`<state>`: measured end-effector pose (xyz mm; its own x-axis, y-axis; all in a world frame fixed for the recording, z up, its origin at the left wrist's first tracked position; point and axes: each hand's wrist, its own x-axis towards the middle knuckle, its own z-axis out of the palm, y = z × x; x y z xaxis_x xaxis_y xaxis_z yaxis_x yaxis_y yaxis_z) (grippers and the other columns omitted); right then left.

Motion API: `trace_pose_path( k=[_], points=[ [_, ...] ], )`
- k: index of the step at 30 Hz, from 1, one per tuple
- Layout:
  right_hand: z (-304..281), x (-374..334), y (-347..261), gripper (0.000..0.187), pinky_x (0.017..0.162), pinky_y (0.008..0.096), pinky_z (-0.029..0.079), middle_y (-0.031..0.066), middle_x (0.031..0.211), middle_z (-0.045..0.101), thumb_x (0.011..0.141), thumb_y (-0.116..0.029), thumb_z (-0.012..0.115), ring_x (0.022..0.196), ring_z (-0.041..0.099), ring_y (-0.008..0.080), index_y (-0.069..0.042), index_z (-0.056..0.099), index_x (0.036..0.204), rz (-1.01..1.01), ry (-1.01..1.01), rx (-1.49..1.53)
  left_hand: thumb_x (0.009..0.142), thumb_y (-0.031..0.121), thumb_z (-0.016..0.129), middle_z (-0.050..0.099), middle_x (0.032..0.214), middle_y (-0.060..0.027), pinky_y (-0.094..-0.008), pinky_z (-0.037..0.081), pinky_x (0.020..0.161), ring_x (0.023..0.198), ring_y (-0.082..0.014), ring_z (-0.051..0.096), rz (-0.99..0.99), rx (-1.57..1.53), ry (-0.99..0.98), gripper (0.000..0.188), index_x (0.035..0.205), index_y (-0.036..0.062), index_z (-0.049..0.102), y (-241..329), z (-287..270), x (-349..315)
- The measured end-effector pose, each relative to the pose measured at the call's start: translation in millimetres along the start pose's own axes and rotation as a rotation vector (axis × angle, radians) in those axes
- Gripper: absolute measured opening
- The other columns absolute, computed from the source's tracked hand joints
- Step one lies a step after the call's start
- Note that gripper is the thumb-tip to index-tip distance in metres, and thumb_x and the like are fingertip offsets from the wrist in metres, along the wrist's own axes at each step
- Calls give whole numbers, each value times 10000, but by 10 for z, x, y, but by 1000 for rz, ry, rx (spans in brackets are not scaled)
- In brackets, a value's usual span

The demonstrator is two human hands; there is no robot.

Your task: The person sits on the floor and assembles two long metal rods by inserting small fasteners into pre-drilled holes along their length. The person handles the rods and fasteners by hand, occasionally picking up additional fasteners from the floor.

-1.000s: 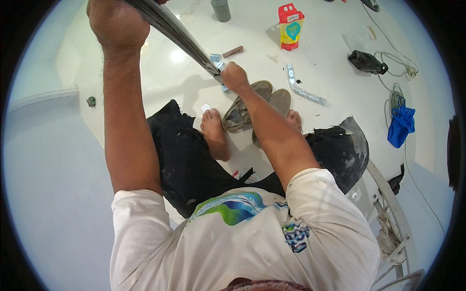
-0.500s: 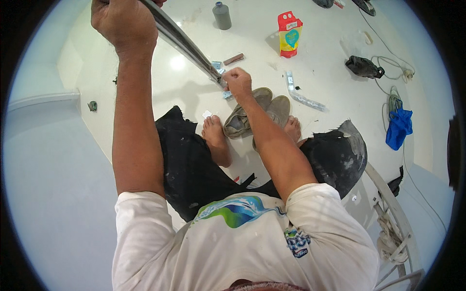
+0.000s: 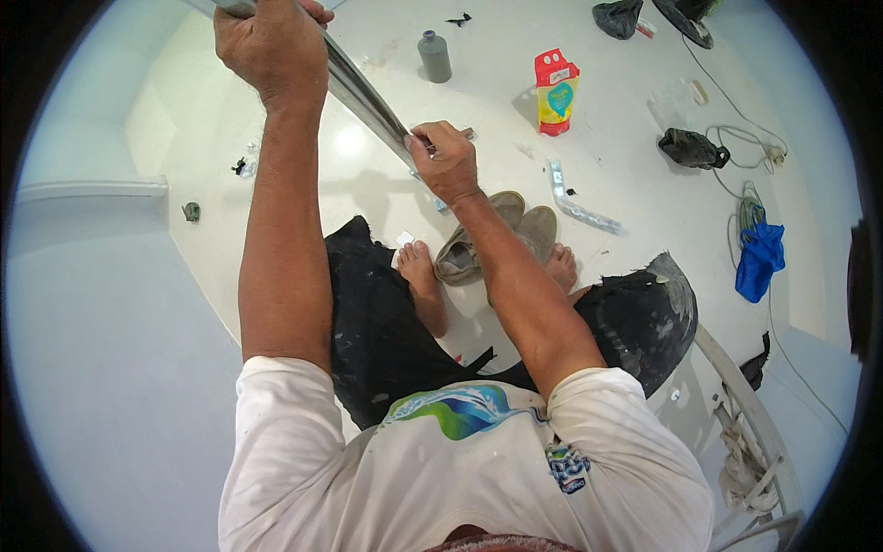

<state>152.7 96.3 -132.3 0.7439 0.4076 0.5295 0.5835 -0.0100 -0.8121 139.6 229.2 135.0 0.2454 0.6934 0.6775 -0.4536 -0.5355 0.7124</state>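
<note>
A long shiny metal tube (image 3: 363, 92) slants from the upper left edge down toward the middle. My left hand (image 3: 273, 51) is wrapped around its upper part, with the fingertips showing on the far side. My right hand (image 3: 446, 161) is closed at the lower end, thumb and curled fingers against the tube; part of that grip is hidden. Below the right hand, a pair of worn grey-brown shoes (image 3: 541, 230) stands on the floor between my bare feet. A small brown piece (image 3: 468, 133) shows just past the right knuckles.
Farther out stand a grey bottle (image 3: 435, 57) and a red and yellow pouch (image 3: 556, 97). A bent metal strip (image 3: 579, 212) lies right of the shoes. Cables (image 3: 750, 147), a black bag (image 3: 690, 149) and a blue bag (image 3: 760, 262) lie at right, with a ladder-like frame (image 3: 736, 368) nearer.
My right hand has turned and slid slightly up along the tube, its thumb now showing. The whole view has shifted a little, so everything sits lower and further right.
</note>
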Motion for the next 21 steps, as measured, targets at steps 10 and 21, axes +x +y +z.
trace_pose_path(
  k=[10,21],
  points=[
    [-104,242,-302,146,742,456,581,142,893,746,946,-154,823,805,733,330,-31,754,982,-5,-45,19,1103,504,706,512,586,42,-261,472,463,465,-75,499,-9,20,15,454,981,81,593,-14,18,-25],
    [-85,322,-526,100,703,471,575,136,887,692,909,-25,750,807,711,350,-37,669,967,-201,37,-294,1140,654,391,642,731,-50,-333,531,636,660,-178,637,-54,203,-156,668,1174,46,663,-11,-104,-95]
  ],
)
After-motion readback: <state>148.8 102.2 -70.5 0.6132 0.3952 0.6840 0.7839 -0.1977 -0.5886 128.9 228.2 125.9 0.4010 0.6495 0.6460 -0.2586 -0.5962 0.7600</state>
